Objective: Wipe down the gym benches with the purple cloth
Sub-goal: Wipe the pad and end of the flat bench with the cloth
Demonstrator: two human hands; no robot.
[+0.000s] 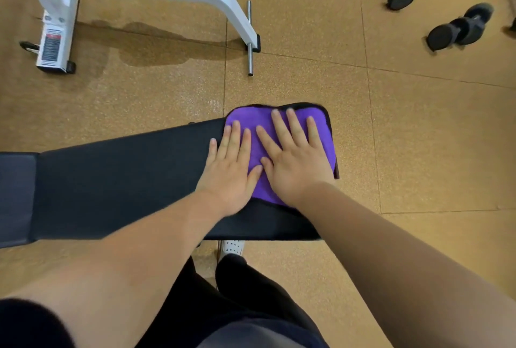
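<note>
Both the left hand point(230, 172) and right hand point(296, 163) are pressing flat, fingers point(279, 127) spread open, on the purple cloth point(325, 138) lying at the worktop point(111, 180) end, which is probably soft, light, and best held under the palms.

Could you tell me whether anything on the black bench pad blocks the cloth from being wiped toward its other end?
Nothing visible does. Both hands, left and right, press flat on the purple cloth at the right end of the black bench pad, and the pad stretching left is bare up to its seam.
</note>
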